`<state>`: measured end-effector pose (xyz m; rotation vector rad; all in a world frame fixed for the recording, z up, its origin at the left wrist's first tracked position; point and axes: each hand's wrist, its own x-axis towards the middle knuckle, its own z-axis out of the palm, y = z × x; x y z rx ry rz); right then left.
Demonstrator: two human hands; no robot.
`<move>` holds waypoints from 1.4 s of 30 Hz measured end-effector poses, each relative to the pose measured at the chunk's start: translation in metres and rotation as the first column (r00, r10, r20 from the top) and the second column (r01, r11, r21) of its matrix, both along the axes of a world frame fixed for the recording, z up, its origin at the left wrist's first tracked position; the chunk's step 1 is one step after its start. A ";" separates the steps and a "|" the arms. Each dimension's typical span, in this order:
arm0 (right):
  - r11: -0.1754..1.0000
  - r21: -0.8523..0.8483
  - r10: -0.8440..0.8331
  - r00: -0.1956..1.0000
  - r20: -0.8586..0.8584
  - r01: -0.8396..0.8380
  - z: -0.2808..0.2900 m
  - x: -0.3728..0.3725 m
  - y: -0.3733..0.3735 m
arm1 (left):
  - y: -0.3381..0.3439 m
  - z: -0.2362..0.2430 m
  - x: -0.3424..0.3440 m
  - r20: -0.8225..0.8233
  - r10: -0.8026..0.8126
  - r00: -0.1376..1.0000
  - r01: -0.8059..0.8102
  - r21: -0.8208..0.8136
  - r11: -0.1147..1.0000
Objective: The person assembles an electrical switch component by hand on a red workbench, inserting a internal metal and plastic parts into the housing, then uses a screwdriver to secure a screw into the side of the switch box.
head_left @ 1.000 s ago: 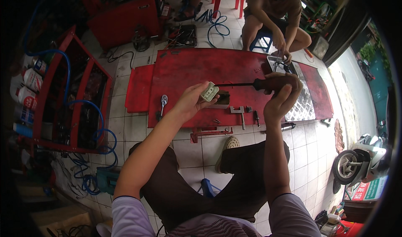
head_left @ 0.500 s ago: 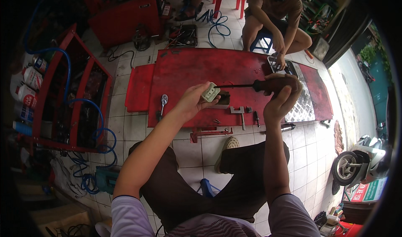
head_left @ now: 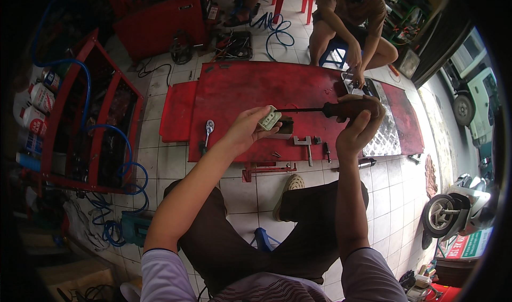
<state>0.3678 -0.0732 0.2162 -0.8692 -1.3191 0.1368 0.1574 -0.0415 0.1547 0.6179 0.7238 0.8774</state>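
My left hand (head_left: 249,127) pinches a small pale rectangular block (head_left: 270,118) with holes in its face, held above the red bench (head_left: 240,83). My right hand (head_left: 364,122) is wrapped round the dark handle of a screwdriver (head_left: 341,109). Its long shaft points left, and the tip meets the upper edge of the block; whether it enters a hole there, I cannot tell. Just behind my left fingers sits a metal box-shaped part (head_left: 286,128). A T-shaped metal clamp piece (head_left: 308,148) and a small dark bolt-like part (head_left: 327,151) lie right of it.
A ratchet wrench (head_left: 209,132) lies at the bench's left. Opposite me, a person (head_left: 349,25) works over a tray (head_left: 358,83) beside a chequered metal plate (head_left: 385,126). A red tool cart (head_left: 93,115) with a blue hose stands left. A scooter (head_left: 453,211) is parked right.
My left hand and the block have shifted very slightly right, with the screwdriver tip still at the block. A light-coloured vehicle has appeared in the street at the right.
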 end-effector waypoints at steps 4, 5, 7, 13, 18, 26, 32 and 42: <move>1.000 -0.007 0.002 1.000 0.000 -0.002 -0.002 0.000 -0.001 | -0.002 0.000 0.000 -0.016 0.010 1.000 -0.010 0.005 1.000; 1.000 -0.009 0.005 1.000 -0.004 -0.005 -0.002 0.000 -0.001 | -0.002 0.000 0.000 -0.021 0.013 1.000 -0.013 0.006 1.000; 1.000 -0.021 0.013 1.000 -0.013 -0.013 -0.002 0.000 -0.002 | -0.003 -0.001 0.001 -0.024 0.013 1.000 -0.013 0.009 1.000; 0.999 -0.015 0.036 0.999 -0.027 -0.036 -0.001 -0.001 -0.002 | -0.003 -0.001 0.001 -0.069 0.024 0.997 -0.022 0.040 0.999; 1.000 -0.002 0.016 1.000 -0.007 -0.016 0.029 0.000 0.010 | 0.008 0.040 0.001 -0.139 0.070 0.988 -0.058 0.088 0.994; 0.994 -0.057 0.097 0.995 -0.005 -0.097 0.057 -0.005 -0.012 | -0.015 0.055 0.003 -0.118 0.105 0.987 -0.101 0.039 0.994; 0.988 -0.055 0.143 0.989 -0.019 -0.144 0.056 -0.006 -0.016 | -0.016 0.054 0.000 -0.074 0.106 0.992 -0.105 0.019 0.994; 0.983 -0.057 0.173 0.985 0.005 -0.173 0.030 -0.016 -0.036 | -0.033 0.024 -0.011 0.010 0.124 0.992 -0.123 -0.058 0.991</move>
